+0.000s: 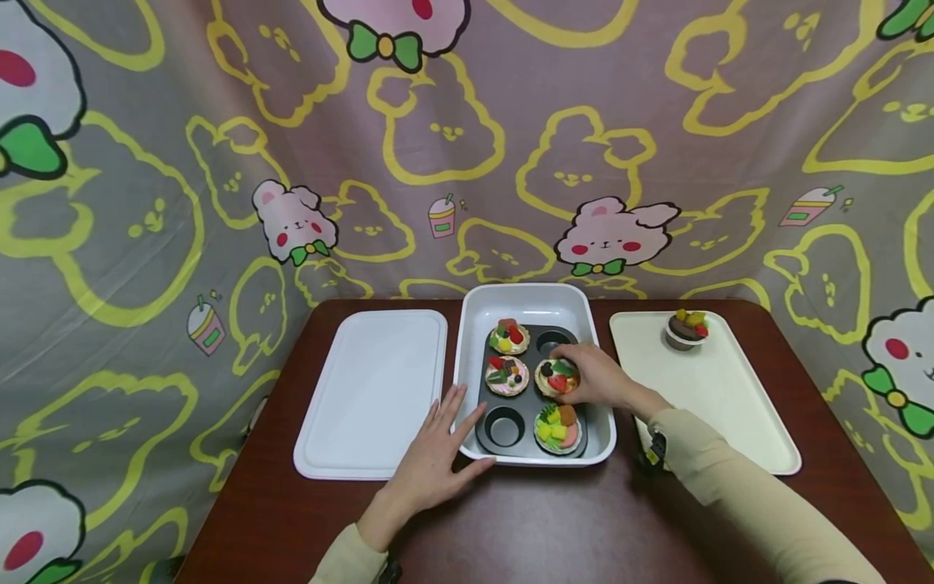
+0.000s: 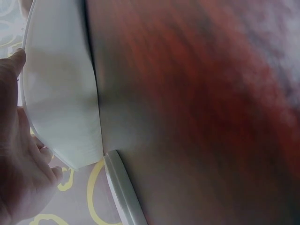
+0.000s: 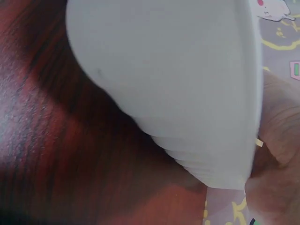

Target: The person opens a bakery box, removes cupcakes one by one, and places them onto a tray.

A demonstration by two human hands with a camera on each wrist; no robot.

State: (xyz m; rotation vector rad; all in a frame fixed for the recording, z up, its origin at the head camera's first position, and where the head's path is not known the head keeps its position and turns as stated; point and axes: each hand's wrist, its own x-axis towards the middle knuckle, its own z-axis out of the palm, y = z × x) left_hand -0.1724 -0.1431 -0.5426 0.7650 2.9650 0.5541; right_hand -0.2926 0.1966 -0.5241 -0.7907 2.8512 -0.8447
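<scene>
Strawberry tart (image 1: 558, 380): right of and below the frame's centre, at the middle right cup of the grey muffin tin (image 1: 529, 405); you cannot tell from here whether it rests on the cup's floor
Right hand (image 1: 600, 373): you pinch that tart between thumb and fingers, reaching in from the right of the frame
Left hand (image 1: 432, 464): fingers spread, grasping nothing, touching the near left rim of the white basin (image 1: 525, 298); you seem to be steadying it
Filled cups: fruit tart (image 1: 509, 337) at the tin's upper left, pink-cream tart (image 1: 507, 376) below it, yellow-topped tart (image 1: 558, 430) at the lower right
Bare cup: lower left cup (image 1: 503, 428), its dark bottom showing
Side trays: cream tray (image 1: 708, 405) at right with a chocolate cupcake (image 1: 686, 332) near its far edge; white tray (image 1: 372, 397) at left
Step in hand: likely seating or lifting the tart; one moment cannot tell you which
Next move calls for: if seating, press lightly and spread your fingers clear; if lifting, keep it level and raise it straight past its neighbours
</scene>
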